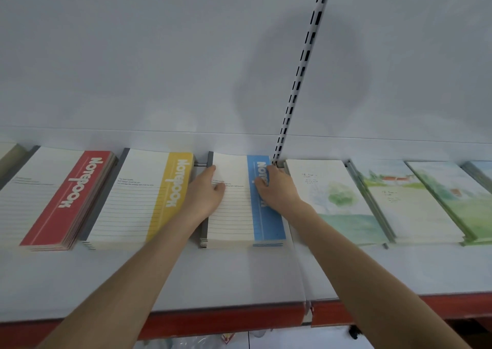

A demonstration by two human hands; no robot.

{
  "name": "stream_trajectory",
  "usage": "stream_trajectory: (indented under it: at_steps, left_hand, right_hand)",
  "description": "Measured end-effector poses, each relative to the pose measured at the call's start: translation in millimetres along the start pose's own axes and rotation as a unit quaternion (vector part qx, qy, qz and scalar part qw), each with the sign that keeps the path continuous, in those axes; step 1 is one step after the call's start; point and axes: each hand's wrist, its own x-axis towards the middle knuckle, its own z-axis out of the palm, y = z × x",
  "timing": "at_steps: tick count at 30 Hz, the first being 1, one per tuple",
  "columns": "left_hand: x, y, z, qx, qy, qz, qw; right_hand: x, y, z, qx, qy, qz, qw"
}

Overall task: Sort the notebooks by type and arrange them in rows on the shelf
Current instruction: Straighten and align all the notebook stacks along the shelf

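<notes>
A stack of blue-striped notebooks [234,215] lies on the white shelf [186,276], at the back by the wall. My left hand [206,191] rests on the stack's left side, fingers along its left edge and thumb on the cover. My right hand [277,189] lies on the blue stripe at the stack's right side, with its fingers bent over the top right corner. To the left lie a yellow-striped stack [138,199] and a red-striped stack [53,202]. To the right lie stacks with watercolour covers [332,197].
More watercolour-cover stacks [404,202] [452,197] continue to the right, and part of an olive one [10,159] shows at the far left. A slotted white upright [300,66] runs up the back wall. The shelf has a red front edge [226,319].
</notes>
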Motion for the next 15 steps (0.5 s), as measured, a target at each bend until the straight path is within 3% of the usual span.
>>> stream_trajectory:
  at_steps: [7, 11, 15]
  left_hand:
    - [-48, -3, -13, 0.04, 0.005, 0.078, 0.996]
    - [-91, -19, -18, 0.083, 0.012, 0.112, 0.99]
    - [-96, -25, -15, 0.079, -0.009, 0.085, 0.993]
  right_hand:
    - [-49, 11, -31, 0.065, -0.039, -0.035, 0.996]
    - [-93, 25, -41, -0.027, -0.079, -0.086, 0.993]
    - [-102, 25, -32, -0.099, -0.116, -0.101, 0.983]
